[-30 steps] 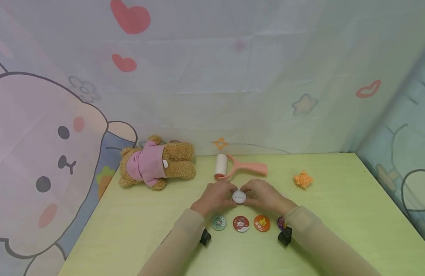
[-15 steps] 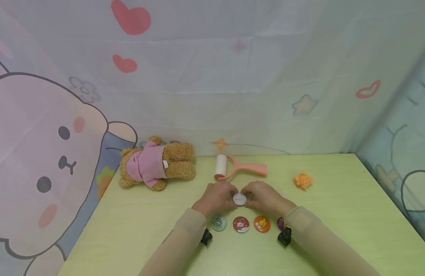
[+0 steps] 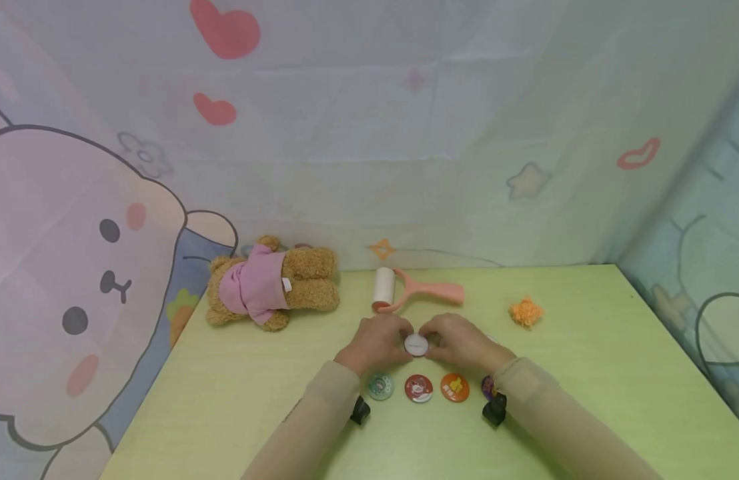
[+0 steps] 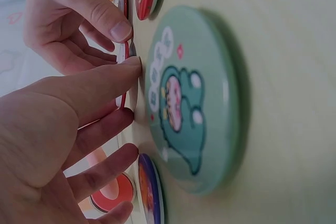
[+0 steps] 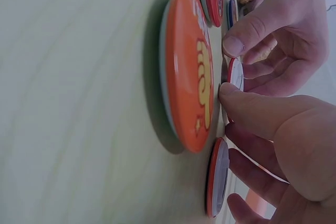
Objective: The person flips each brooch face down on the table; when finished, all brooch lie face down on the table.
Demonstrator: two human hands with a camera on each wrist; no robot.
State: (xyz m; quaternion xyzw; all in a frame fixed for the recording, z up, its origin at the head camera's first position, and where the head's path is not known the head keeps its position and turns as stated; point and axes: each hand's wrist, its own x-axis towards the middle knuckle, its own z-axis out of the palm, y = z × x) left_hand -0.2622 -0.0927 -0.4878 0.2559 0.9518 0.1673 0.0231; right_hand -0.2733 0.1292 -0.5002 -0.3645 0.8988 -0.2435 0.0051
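A round pin badge (image 3: pixel 416 345) lies white back up, with a red rim, between both hands in the head view. My left hand (image 3: pixel 378 343) pinches its left edge with thumb and fingertips. Opposite, my right hand (image 3: pixel 462 343) pinches the right edge. Nearer the body is a row of badges: green (image 3: pixel 381 387), red (image 3: pixel 419 388), orange (image 3: pixel 455 387) and purple (image 3: pixel 488 387), the last partly covered by the right wrist. Beside my left fingers stands a blue-edged badge (image 4: pixel 151 190) in the left wrist view. An orange-rimmed badge (image 5: pixel 218 177), back up, lies by my right fingers.
A teddy bear (image 3: pixel 252 287) in a pink top lies at the back left. Behind the hands rests a lint roller (image 3: pixel 435 292) with a pink handle. An orange fuzzy yarn piece (image 3: pixel 526 312) sits at the right. A printed curtain (image 3: pixel 369 133) closes off the table's far edge.
Both hands keep their pinch on the white-backed badge, which has shifted only very slightly toward the body since the first frame. Everything else stays in place.
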